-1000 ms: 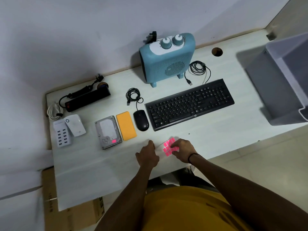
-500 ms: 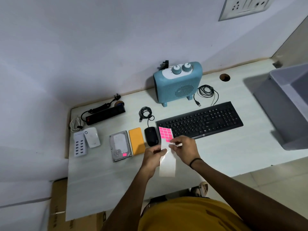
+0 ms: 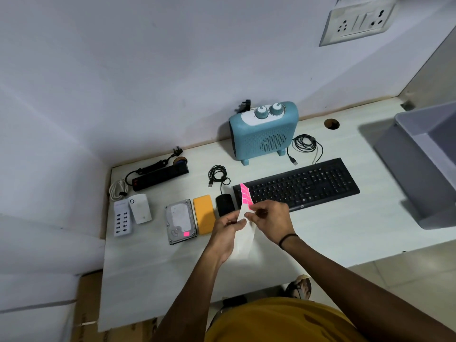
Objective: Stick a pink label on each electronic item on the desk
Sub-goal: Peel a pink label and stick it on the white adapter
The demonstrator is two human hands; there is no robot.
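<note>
I hold a white label sheet (image 3: 243, 243) with several pink labels (image 3: 246, 196) at its top, lifted above the desk's front. My left hand (image 3: 225, 227) pinches the sheet's left edge; my right hand (image 3: 270, 222) pinches at the pink labels. On the desk lie a hard drive (image 3: 180, 220) bearing one pink label (image 3: 186, 234), a yellow power bank (image 3: 203, 214), a black mouse (image 3: 224, 204), a black keyboard (image 3: 298, 185), a blue heater (image 3: 262, 133), a black power strip (image 3: 160, 176), a white USB charger (image 3: 122, 220) and a white plug-in device (image 3: 139, 211).
A grey plastic bin (image 3: 424, 164) stands at the desk's right end. Coiled black cables (image 3: 304, 144) lie beside the heater and another (image 3: 217, 174) behind the mouse. A wall socket (image 3: 357, 21) is up right. A cardboard box (image 3: 86, 304) sits below the desk's left side.
Both hands lifted the label sheet off the desk and now hold it in the air. The sheet has turned more edge-on, and the camera view has tilted upward toward the wall.
</note>
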